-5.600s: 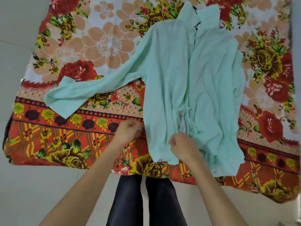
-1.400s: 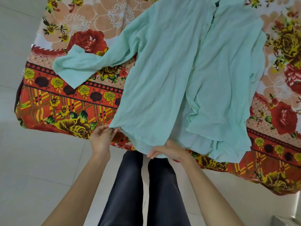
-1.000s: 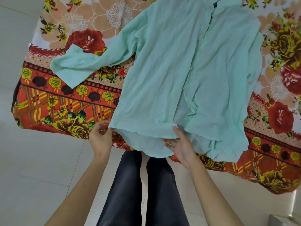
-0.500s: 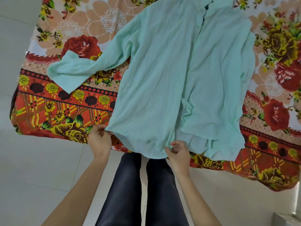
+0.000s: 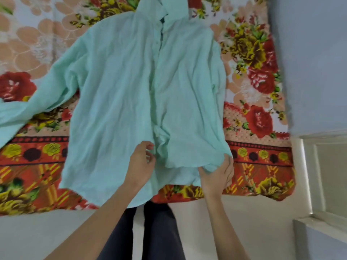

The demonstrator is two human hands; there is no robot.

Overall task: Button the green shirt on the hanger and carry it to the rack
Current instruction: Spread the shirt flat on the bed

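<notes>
The pale green shirt lies front up on a floral bedsheet, collar at the top, one sleeve stretched out to the left. A dark bit of hanger shows at the collar opening. My left hand lies on the lower front, its fingers curled at the placket edge near the hem. My right hand grips the bunched lower right corner of the shirt. The two front panels meet along the middle, rumpled just above my left hand.
The bed's near edge runs across the lower frame, with pale floor below it and my dark trouser legs against it. A grey wall and a white door frame stand to the right.
Both hands have moved right along the hem: the left from the shirt's lower left corner to the placket, the right from the middle hem to the lower right corner. The right panel lies flatter.
</notes>
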